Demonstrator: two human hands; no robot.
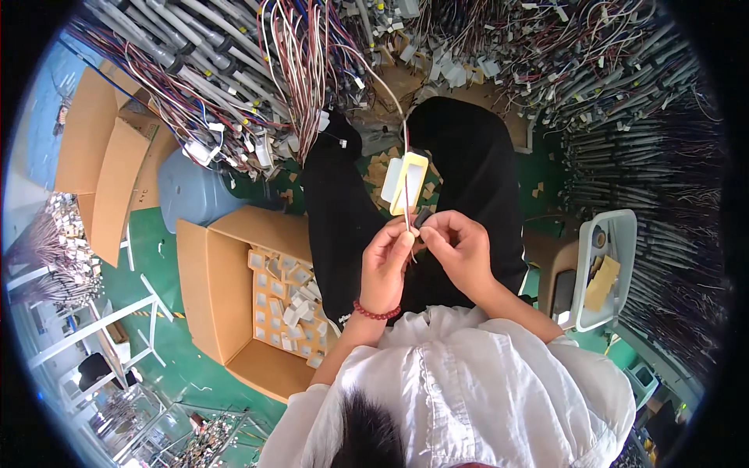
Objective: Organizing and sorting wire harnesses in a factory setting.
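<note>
In front of my lap my left hand is closed in a pinch on thin wires that run down from the bundle above. Close beside it, my right hand pinches a small dark piece at the wires; its kind is too small to make out. Just beyond my fingertips a white rectangular housing with a pale yellow frame hangs between my knees, and the wires pass across it. The wire ends are partly hidden by my fingers.
An open cardboard box with many white and yellow housings stands at my left. Another carton and a blue stool lie beyond it. Wire harnesses hang ahead and at right. A white tray sits at my right.
</note>
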